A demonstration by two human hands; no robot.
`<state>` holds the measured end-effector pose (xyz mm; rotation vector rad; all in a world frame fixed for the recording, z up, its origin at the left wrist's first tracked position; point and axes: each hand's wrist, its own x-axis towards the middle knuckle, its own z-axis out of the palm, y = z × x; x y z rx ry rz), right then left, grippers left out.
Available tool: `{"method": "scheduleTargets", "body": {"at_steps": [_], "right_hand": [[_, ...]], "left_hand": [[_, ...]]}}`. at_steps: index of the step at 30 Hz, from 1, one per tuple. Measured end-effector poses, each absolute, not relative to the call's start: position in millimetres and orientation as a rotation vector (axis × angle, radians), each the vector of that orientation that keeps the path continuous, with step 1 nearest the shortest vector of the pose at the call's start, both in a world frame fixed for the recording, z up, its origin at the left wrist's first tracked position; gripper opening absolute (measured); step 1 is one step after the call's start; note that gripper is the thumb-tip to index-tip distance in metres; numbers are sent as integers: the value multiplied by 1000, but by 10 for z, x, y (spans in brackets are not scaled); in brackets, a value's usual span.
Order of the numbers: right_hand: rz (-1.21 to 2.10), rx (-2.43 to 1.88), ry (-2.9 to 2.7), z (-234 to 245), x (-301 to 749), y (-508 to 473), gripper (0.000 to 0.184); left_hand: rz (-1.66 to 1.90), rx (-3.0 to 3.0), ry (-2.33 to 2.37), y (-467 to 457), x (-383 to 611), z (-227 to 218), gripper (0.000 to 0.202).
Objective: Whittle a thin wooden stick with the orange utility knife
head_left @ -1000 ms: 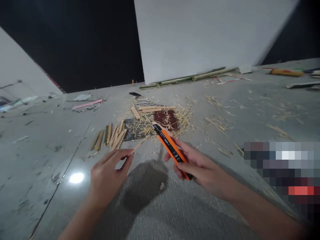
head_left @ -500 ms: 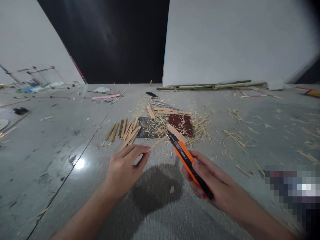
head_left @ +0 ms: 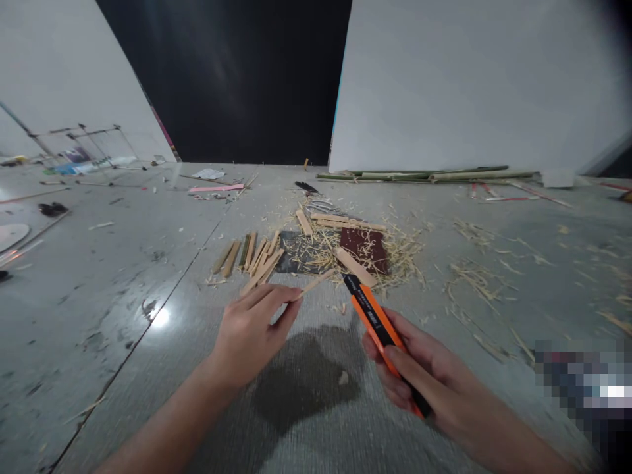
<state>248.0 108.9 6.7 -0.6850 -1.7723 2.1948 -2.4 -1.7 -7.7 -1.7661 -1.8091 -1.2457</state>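
Note:
My left hand (head_left: pixel 251 332) pinches a thin pale bamboo stick (head_left: pixel 316 283) between thumb and fingers, its tip pointing up and right. My right hand (head_left: pixel 424 375) is wrapped round an orange and black utility knife (head_left: pixel 376 322), whose black nose points toward the stick's tip with a small gap between them. Just beyond both hands lie a row of cut bamboo strips (head_left: pixel 249 257), a dark red sandpaper sheet (head_left: pixel 365 247) and a heap of shavings (head_left: pixel 395 253).
Long green bamboo poles (head_left: pixel 424 175) lie along the base of a white board at the back. A pink strip (head_left: pixel 216 188) and papers sit back left. More shavings (head_left: pixel 474 276) are scattered on the grey floor to the right. A blurred patch covers the lower right corner.
The view has swung left and down a little. My right hand with the knife has drawn back toward me and lower. My left hand keeps hold of the stick.

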Motion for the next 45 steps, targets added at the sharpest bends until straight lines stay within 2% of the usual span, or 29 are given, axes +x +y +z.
{"method": "scheduleTargets", "body": {"at_steps": [12,18,32,45], "right_hand": [[2136,-801,-1719,60,2457,1101,27],[1946,-891,-1734,32,2474,1084,45],[1714,-1065,-1832,16,2549,903,48],[1762,-1127,-1562,128,2439,1019,51]], "left_hand": [[-1402,-1767,-1874,-21,1,-32,12],[-1666,-1711,-2005,-27,56,62,10],[-2277,-1531,-2370,-59,301,87,7],[-2844,-1550,-2564,-32,294,115,13]]}}
